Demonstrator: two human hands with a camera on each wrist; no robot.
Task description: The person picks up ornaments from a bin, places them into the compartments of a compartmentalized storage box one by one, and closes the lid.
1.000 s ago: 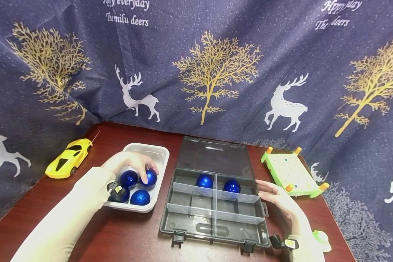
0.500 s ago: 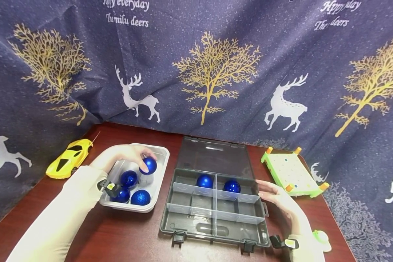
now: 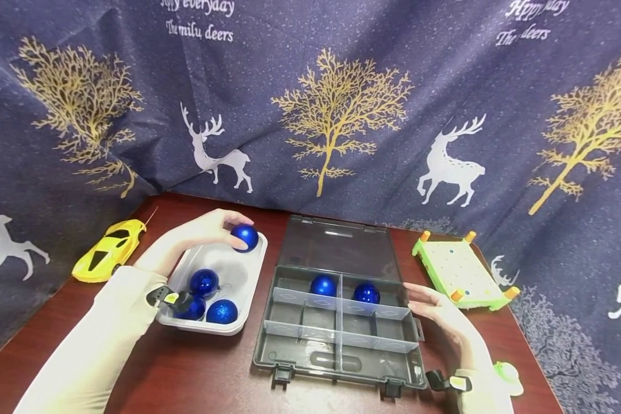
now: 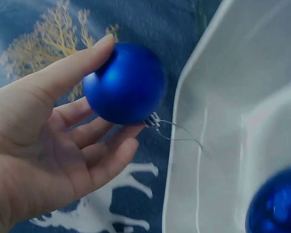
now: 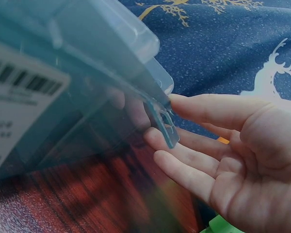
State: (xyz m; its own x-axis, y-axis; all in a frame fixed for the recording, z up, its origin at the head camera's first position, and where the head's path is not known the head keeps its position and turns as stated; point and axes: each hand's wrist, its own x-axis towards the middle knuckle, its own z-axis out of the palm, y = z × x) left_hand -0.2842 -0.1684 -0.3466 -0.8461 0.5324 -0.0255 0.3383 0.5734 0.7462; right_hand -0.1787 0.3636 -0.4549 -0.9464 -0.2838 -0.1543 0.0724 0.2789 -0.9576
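My left hand (image 3: 207, 227) holds a matte blue Christmas ball (image 3: 245, 238) between thumb and fingers, above the far right rim of the white tray (image 3: 240, 267). A wire hook hangs from the ball's silver cap in the left wrist view. Shiny and glittery blue balls (image 3: 222, 312) lie in the tray, one partly behind the wrist camera. The open grey divided box (image 3: 300, 352) has a matte blue ball (image 3: 323, 286) in its back left compartment and a shiny one (image 3: 366, 294) at back right. My right hand (image 3: 442, 315) touches the box's right side with extended fingers.
Left of the tray stands a yellow toy car (image 3: 108, 250). A green and white toy board with orange pegs (image 3: 463, 273) lies right of the box. Near my right sleeve is a small green and white item (image 3: 508, 378). A patterned cloth (image 3: 269, 69) hangs behind the table.
My left hand has lifted the matte blue ball from inside the tray, moving it up and slightly right to the far rim. The right hand and box have stayed in place.
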